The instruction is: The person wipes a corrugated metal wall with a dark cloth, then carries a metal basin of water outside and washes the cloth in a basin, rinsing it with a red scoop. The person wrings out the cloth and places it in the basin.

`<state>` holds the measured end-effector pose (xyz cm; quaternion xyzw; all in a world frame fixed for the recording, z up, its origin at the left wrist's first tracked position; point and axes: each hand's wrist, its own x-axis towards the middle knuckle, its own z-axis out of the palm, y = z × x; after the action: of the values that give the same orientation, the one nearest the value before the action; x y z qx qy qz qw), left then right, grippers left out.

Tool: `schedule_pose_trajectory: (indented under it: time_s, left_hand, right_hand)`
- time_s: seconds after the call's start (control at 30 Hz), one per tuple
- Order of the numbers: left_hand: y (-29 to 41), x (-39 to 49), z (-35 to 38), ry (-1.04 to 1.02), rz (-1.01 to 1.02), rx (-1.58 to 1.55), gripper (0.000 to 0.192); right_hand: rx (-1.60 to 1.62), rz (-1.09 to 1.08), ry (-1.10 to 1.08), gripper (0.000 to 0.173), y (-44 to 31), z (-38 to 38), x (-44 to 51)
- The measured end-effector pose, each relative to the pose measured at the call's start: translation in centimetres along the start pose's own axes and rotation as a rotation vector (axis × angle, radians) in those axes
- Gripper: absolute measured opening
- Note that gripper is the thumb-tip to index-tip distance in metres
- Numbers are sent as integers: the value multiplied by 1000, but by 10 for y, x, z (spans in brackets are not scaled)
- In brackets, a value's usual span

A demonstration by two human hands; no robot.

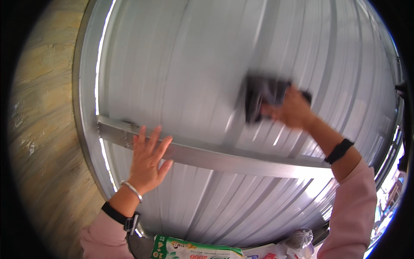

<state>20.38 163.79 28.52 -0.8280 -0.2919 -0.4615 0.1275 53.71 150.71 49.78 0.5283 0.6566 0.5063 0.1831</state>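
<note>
My right hand (292, 108) holds a dark cloth (263, 95) against a ribbed grey metal panel (194, 81), above a horizontal metal bar. Both the cloth and that hand are blurred. Lower left, my left hand (150, 158) rests with its fingers spread over the metal bar (233, 157), with nothing in it. A silver bangle (132, 191) circles the left wrist, and black straps are on both forearms below pink sleeves.
A rough yellowish-brown wall (48, 97) borders the metal frame at the left. Below the panel lie a green and white printed package (200, 251) and a knotted clear plastic bag (302, 238). Bright, cluttered surroundings show at the far right edge.
</note>
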Motion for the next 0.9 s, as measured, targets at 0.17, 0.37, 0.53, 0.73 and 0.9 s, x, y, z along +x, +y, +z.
schedule_pose_trajectory:
  time_s: [0.17, 0.37, 0.53, 0.73, 0.9]
  left_hand:
    - [-3, 1, 2, 0, 6, 6, 49]
    - [-5, 0, 1, -5, 28, 18, 51]
    - [-6, 0, -1, -14, 26, -40, 52]
    - [-5, 0, 2, 9, 6, -58, 49]
    - [-9, -2, 5, 21, 21, -29, 50]
  right_hand:
    - [-19, 676, 879, 45, 71, -49, 133]
    - [194, 567, 1039, 45, -24, -23, 122]
    - [338, -208, 255, 36, -133, -24, 54]
    - [47, -157, 60, 43, -70, -62, 112]
    - [18, 546, 635, 43, 19, -120, 196]
